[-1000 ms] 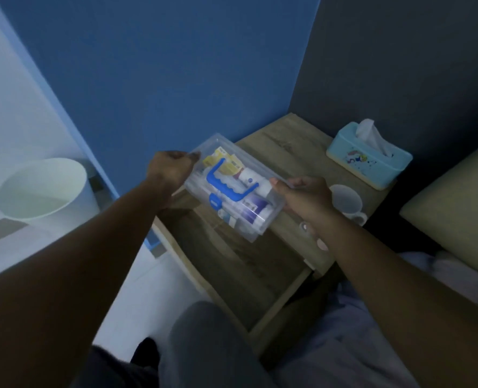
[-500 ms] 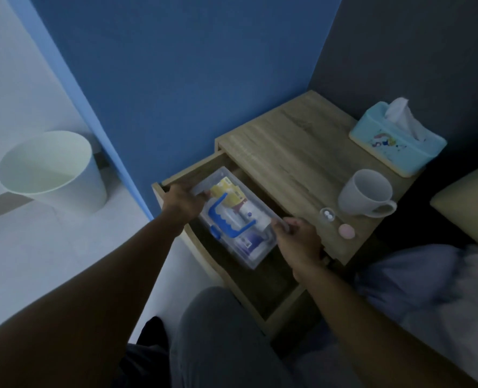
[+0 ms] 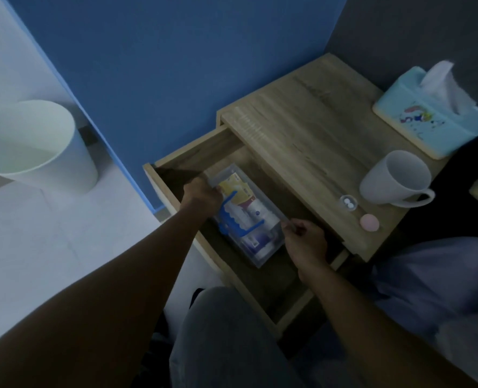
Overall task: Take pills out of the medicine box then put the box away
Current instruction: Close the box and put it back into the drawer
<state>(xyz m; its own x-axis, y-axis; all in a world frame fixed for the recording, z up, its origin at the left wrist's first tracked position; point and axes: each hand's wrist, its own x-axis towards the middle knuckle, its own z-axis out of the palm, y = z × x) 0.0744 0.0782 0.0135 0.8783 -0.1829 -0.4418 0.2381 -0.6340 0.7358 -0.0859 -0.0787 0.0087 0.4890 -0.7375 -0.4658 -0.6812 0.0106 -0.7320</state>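
The clear plastic medicine box (image 3: pixel 249 217) with a blue handle and packets inside lies down in the open wooden drawer (image 3: pixel 293 312) of the bedside table. My left hand (image 3: pixel 202 196) grips its far left end, and my right hand (image 3: pixel 305 242) pinches its near right edge. On the tabletop, a small clear cup with two white pills (image 3: pixel 348 203) stands beside a pink round lid (image 3: pixel 369 222).
A white mug (image 3: pixel 394 179) and a light blue tissue box (image 3: pixel 430 119) stand on the bedside table (image 3: pixel 302 135). A pale bin (image 3: pixel 33 144) sits on the floor at left. My knee (image 3: pixel 226 331) is in front of the drawer, with bedding at right.
Both hands have carried the medicine box down from above the tabletop into the open drawer, where it now rests low inside.
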